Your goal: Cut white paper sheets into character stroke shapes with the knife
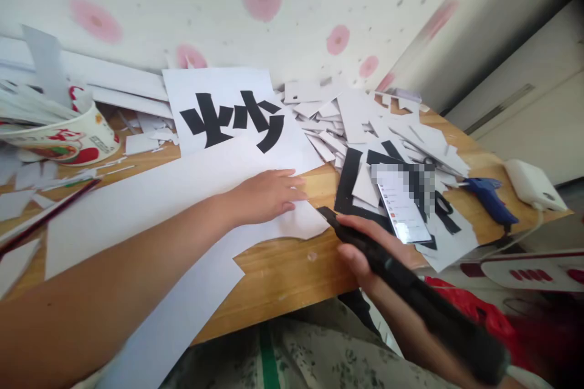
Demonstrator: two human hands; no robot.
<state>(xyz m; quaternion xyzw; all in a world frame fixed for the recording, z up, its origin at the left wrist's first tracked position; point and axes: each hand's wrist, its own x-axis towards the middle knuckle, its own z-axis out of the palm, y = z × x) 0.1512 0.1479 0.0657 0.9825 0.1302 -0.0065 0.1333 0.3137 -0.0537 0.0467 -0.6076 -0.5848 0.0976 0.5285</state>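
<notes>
My left hand (269,196) lies flat, fingers spread, on a large white board (150,203) that stretches across the wooden table. In my right hand (374,249) is a black handheld tool (410,295) with a corded rear end. The tool's narrow front tip meets the right end of the white board, a short way right of my left fingers. A second white piece (182,310) hangs over the table's front edge under my left forearm. Behind the board lies a white sheet with a black printed character (207,118).
A paper bowl (86,140) full of white strips stands at the left. White offcuts (337,115) pile up at the back right. Near my right hand lie a phone (404,206), a blue glue gun (490,197) and a white box (531,185). A power strip (533,273) is at the right.
</notes>
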